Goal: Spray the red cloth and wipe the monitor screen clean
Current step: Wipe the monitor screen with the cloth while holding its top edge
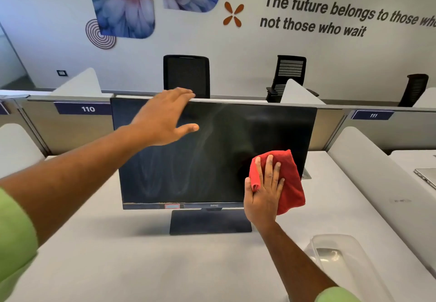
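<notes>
An open-plan office with a pale grey bench [141, 254], low dividers numbered 110 and 111, empty black chairs beyond and a lettered wall behind.

The right hand [263, 194] lies flat and spread, palm pressing the red cloth [291, 183] against the lower right part of the monitor screen [212, 160]; the thumb tucks a fold of cloth, so the hold is a press more than a grip. The left hand [162, 117] is open with nothing in it, fingers reaching to the monitor's top edge near its left corner, seemingly to steady it, though contact cannot be confirmed.

The cloth looks soft, light and limp, bunched into a pad that hangs past the palm; it is best handled with a flat hand over a folded wad. The screen is stiff yet probably delicate, and the monitor on its slim stand [210, 224] could tip backward under pressure, so bracing the top bezel makes sense. Pale streaks cover the left and centre of the glass.

A clear plastic container [339, 254] sits on the bench at lower right; what it holds is too blurred to tell. A closed laptop [425, 176] rests at the far right. No spray bottle is in view.
</notes>
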`<state>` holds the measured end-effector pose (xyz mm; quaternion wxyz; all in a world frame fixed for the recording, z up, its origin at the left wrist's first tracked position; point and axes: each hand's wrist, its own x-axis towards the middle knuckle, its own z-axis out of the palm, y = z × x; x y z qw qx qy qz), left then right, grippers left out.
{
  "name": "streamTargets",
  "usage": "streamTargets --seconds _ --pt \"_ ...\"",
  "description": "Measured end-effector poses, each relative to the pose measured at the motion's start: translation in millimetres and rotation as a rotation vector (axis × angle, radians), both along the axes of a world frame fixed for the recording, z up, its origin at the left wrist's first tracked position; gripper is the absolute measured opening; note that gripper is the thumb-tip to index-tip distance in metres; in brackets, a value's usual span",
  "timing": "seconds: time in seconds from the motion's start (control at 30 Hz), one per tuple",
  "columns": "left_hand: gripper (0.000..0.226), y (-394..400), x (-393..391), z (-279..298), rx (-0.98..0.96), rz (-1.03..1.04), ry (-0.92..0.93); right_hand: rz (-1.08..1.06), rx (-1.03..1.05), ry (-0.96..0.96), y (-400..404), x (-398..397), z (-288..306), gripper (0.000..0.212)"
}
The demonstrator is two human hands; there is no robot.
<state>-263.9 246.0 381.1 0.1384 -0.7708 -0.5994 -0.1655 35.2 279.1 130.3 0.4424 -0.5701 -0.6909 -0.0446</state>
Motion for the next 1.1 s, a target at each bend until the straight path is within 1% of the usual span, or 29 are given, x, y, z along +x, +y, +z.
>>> streamTargets --seconds 0.07,0.17,0.27,0.37,0.47,0.5,0.57,0.63,0.7,0.77,0.87,0.93,1.03,1.1 --pt "0.086 7.3 25.1 1.0 -0.021 -0.028 0.011 0.018 -0.001 0.015 -1.4 2.0 0.2 0.066" --pt "0.096 13.4 48.0 -3.4 -0.065 0.003 0.044 0.034 -0.005 0.027 -3.0 4.3 -1.1 0.067" --pt "0.106 15.2 54.1 -5.2 -0.081 0.051 0.030 0.011 -0.033 0.022 -6.5 5.6 -7.9 0.067" --pt "0.105 19.8 56.1 -2.2 -0.099 0.080 0.018 -0.071 -0.106 0.042 -16.1 1.2 -21.7 0.069" --pt "0.102 24.6 58.3 5.1 -0.124 0.106 0.008 -0.117 -0.236 0.074 -29.1 -20.1 -35.0 0.074" --pt "0.102 25.6 58.2 6.8 -0.128 0.110 0.008 -0.110 -0.266 0.058 -34.6 -30.7 -39.0 0.075" --pt "0.101 26.7 56.7 7.7 -0.131 0.110 0.014 -0.044 -0.278 -0.035 -46.4 -51.4 -47.7 0.074" --pt "0.101 26.3 55.1 6.2 -0.131 0.102 0.028 0.049 -0.252 -0.143 -57.1 -62.2 -60.1 0.069" --pt "0.104 24.0 53.6 4.6 -0.122 0.098 0.042 0.081 -0.217 -0.166 -58.0 -58.8 -64.8 0.067" --pt "0.106 20.9 53.4 2.4 -0.115 0.100 0.049 0.059 -0.186 -0.104 -49.3 -47.1 -60.6 0.070" --pt "0.109 17.4 56.1 -2.8 -0.100 0.098 0.054 -0.074 -0.216 0.131 -28.4 -28.7 -39.1 0.074" --pt "0.111 17.4 58.6 -6.4 -0.094 0.102 0.058 -0.139 -0.212 0.224 -19.5 -24.9 -23.6 0.073" --pt "0.115 18.6 60.7 -10.7 -0.082 0.114 0.054 -0.136 -0.222 0.254 -24.4 -39.9 -14.0 0.077" --pt "0.117 19.2 60.9 -14.2 -0.067 0.118 0.066 -0.059 -0.246 0.161 -39.2 -53.4 -23.4 0.079"
